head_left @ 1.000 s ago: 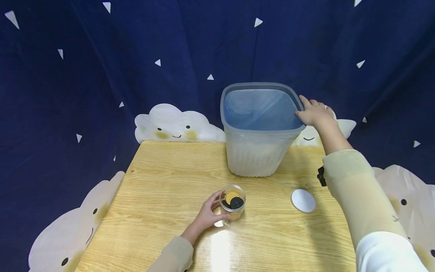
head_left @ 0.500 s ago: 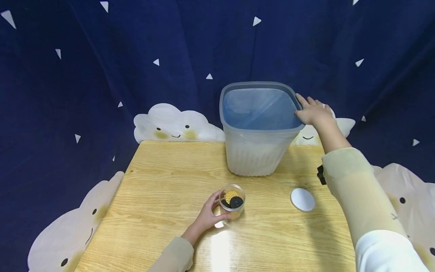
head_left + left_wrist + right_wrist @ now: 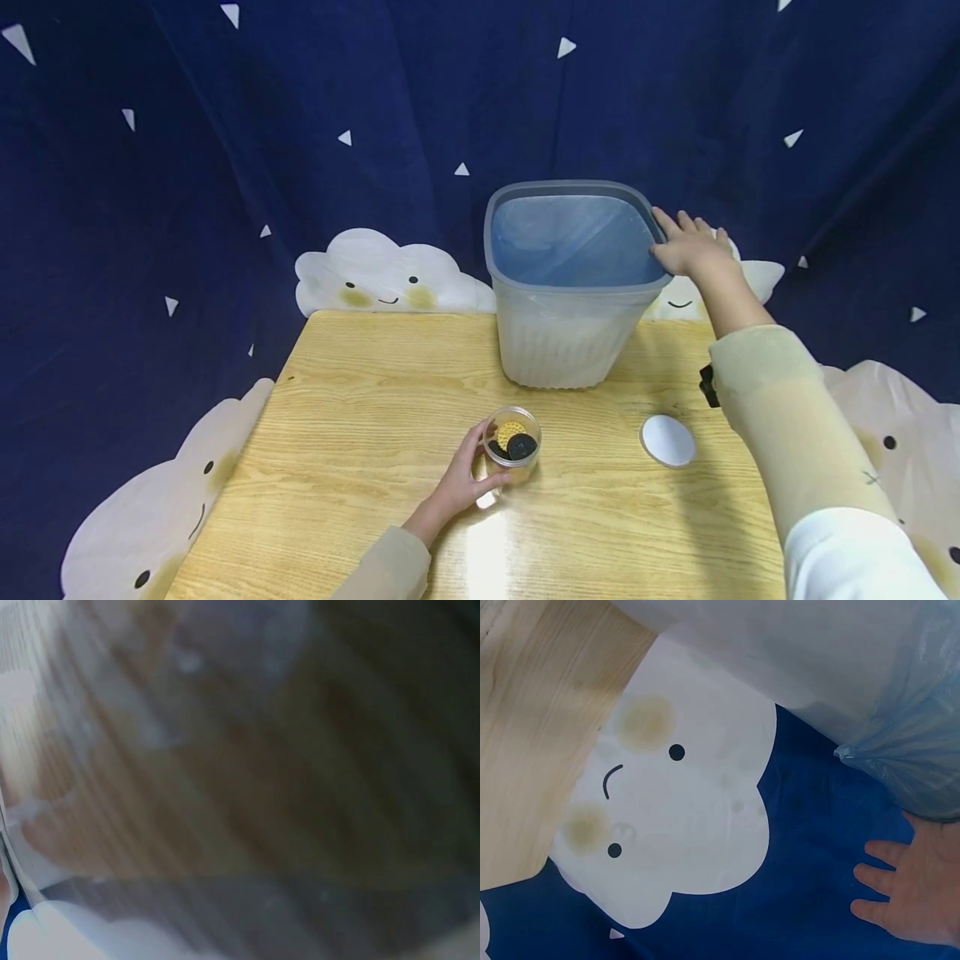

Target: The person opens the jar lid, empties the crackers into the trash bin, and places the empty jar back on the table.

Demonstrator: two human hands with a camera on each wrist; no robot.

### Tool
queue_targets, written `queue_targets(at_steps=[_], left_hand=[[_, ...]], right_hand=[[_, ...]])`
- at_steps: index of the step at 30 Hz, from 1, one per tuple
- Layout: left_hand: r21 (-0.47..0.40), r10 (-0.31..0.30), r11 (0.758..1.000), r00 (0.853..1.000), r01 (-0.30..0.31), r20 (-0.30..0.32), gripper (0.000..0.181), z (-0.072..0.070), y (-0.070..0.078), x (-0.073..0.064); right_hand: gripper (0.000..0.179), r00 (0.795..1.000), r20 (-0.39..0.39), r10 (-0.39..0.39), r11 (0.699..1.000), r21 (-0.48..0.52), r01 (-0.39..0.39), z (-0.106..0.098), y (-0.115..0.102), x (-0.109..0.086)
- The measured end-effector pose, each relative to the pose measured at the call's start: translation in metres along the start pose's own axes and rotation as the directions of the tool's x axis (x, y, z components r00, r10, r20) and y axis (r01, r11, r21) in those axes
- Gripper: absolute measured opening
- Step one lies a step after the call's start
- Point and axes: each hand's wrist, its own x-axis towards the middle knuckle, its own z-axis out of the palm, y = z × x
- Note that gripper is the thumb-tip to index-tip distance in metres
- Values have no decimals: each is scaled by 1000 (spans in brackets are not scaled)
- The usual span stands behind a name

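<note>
In the head view, my left hand (image 3: 459, 477) holds a small clear plastic jar (image 3: 512, 471) near the middle of the wooden table, thumb on the near side and fingers on the far side. Round black and yellow pieces (image 3: 512, 432) lie inside it. My right hand (image 3: 693, 252) holds the right rim of a white trash bin (image 3: 570, 337), thumb over the inner edge. A translucent blue bag (image 3: 922, 735) lines the bin and bunches outside in the right wrist view, where several fingers (image 3: 874, 879) are straight and spread. The left wrist view is dark and blurred.
A flat white disc (image 3: 668, 440) lies on the wooden table (image 3: 360, 392), right of the jar. The bin stands at the table's back edge. A dark blue curtain (image 3: 300, 100) with white triangles and smiling clouds (image 3: 397, 262) surrounds the table.
The head view has shifted very slightly. Both hands, the jar and the bin stay essentially in place.
</note>
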Motion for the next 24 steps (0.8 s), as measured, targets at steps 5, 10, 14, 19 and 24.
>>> queue_targets(at_steps=[5, 10, 14, 19, 24], left_hand=[[21, -3, 1000, 1000, 4, -24, 83, 2, 4, 0], [10, -38, 999, 998, 39, -51, 88, 7, 4, 0], [2, -77, 997, 994, 77, -75, 90, 11, 3, 1], [2, -87, 996, 991, 88, -105, 92, 14, 5, 2], [-11, -90, 996, 989, 89, -119, 93, 17, 6, 4]], right_hand=[[65, 1000, 0, 1, 1000, 2, -1, 0, 0, 0], [64, 1000, -5, -2, 1000, 0, 2, 1, 0, 0], [64, 1000, -5, -3, 1000, 2, 3, 1, -1, 0], [64, 1000, -7, -2, 1000, 5, 2, 1, -1, 0], [64, 1000, -6, -4, 1000, 3, 4, 1, 0, 0]])
